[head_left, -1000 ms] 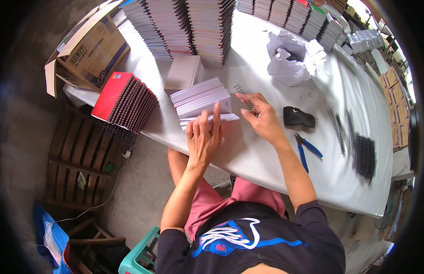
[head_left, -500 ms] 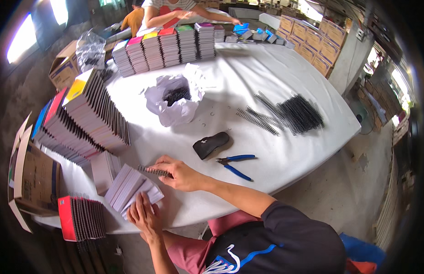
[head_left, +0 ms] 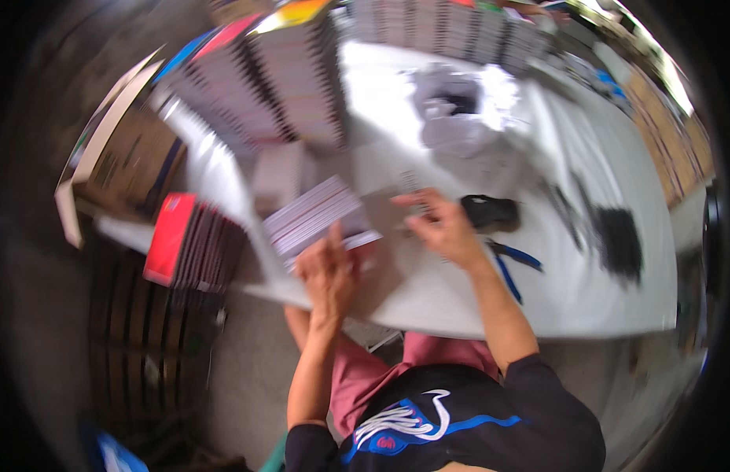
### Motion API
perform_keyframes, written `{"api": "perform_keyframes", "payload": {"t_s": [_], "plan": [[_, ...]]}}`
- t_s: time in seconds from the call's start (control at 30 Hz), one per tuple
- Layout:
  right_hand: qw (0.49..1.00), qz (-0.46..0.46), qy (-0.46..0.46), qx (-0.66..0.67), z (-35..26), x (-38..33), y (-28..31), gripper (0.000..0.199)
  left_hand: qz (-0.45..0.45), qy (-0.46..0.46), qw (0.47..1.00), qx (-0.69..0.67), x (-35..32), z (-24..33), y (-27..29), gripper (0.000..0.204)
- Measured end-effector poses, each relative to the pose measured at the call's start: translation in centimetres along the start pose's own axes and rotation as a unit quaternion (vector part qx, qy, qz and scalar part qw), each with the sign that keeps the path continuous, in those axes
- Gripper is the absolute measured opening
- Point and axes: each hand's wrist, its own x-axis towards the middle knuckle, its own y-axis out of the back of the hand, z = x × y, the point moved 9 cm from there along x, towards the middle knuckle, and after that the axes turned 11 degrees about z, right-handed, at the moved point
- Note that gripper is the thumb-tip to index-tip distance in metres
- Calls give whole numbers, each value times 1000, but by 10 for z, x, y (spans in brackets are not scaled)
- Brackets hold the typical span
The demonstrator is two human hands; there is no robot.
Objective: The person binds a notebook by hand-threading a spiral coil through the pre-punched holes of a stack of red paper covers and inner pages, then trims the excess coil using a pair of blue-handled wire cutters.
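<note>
My left hand (head_left: 329, 271) is closed over the near end of a fanned stack of white-paged booklets (head_left: 314, 212), its index finger stretched across the pages. A reddish cover shows beside its thumb, blurred. To the right, my right hand (head_left: 443, 228) pinches a thin dark spiral binding coil (head_left: 410, 182), which points away from me above the white tabletop. Just beyond that hand lies a black, rounded object (head_left: 489, 212). Beside it are blue-handled cutting pliers (head_left: 514, 263) with their handles apart.
Tall stacks of spiral-bound notebooks (head_left: 298, 79) stand at the far left, behind a pale block of pages (head_left: 278, 177). Red-covered notebooks (head_left: 172, 240) sit at the left edge, near an open carton (head_left: 129, 161). A crumpled white bag (head_left: 459, 134) and black coils (head_left: 618, 244) lie farther off.
My view has turned left and downward, so the table's things appear shifted right. My right hand, still with the coil, has moved away from the booklets. My left hand stays at the stack.
</note>
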Motion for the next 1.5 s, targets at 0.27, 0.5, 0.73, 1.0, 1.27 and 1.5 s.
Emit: {"api": "perform_keyframes", "payload": {"t_s": [0.27, 0.5, 0.73, 1.0, 1.27, 1.5], "plan": [[994, -38, -95, 41, 10, -8, -19, 29, 27, 17, 999, 10, 11, 2, 16, 67], [997, -64, -47, 4, 3, -10, -21, 32, -1, -41, 999, 17, -1, 6, 19, 65], [998, -63, -9, -17, 3, -14, -33, 39, -15, -54, 998, -8, -5, 8, 22, 64], [995, -53, 56, -70, -8, -12, -46, 58, 24, 26, 999, -24, 8, 0, 20, 67], [996, -39, 43, -72, -3, -12, -37, 57, 28, -10, 1000, -6, 4, 5, 27, 61], [992, -42, 92, -76, -3, -13, -38, 47, 7, -13, 1000, 7, 5, 7, 29, 45]]}}
